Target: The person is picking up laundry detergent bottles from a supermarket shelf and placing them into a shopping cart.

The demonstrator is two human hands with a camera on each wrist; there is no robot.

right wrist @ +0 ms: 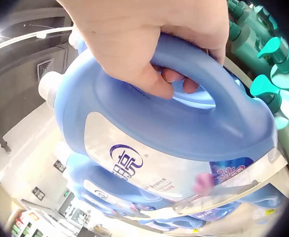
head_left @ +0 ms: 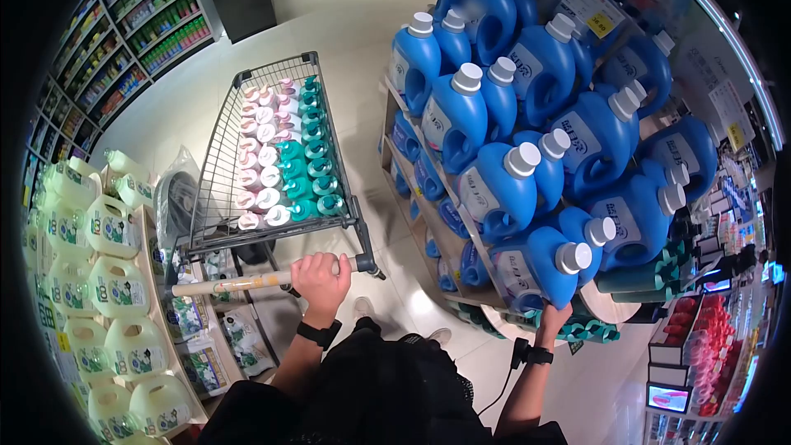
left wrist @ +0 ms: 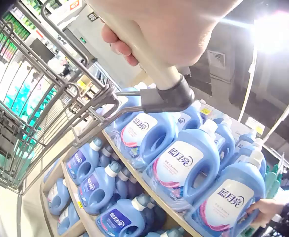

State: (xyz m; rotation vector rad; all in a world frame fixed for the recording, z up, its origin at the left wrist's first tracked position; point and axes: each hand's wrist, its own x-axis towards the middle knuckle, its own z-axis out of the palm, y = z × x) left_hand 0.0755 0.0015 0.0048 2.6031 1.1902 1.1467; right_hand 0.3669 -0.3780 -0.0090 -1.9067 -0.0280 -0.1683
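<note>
My left hand (head_left: pixel 321 287) grips the pale handlebar (head_left: pixel 239 283) of a wire shopping cart (head_left: pixel 211 166). Pump bottles (head_left: pixel 298 188) with white, pink and green tops stand in rows inside the cart. In the left wrist view the fingers (left wrist: pixel 119 48) curl round the bar beside its dark end joint. On the other side, my right hand (right wrist: pixel 149 49) holds a blue laundry detergent jug (right wrist: pixel 129 123) by its handle, thumb and fingers wrapped through the opening. That jug, white-capped and white-labelled, sits at the near corner of the display shelf (right wrist: pixel 270 165), among similar jugs.
More blue jugs (head_left: pixel 456 107) fill the tiered display on the right. Green pump bottles (right wrist: pixel 248 47) stand beside the held jug. On the left, pale yellow jugs (head_left: pixel 115 227) line another stand close to the cart. Tall stocked shelves (head_left: pixel 156 12) rise at the far left.
</note>
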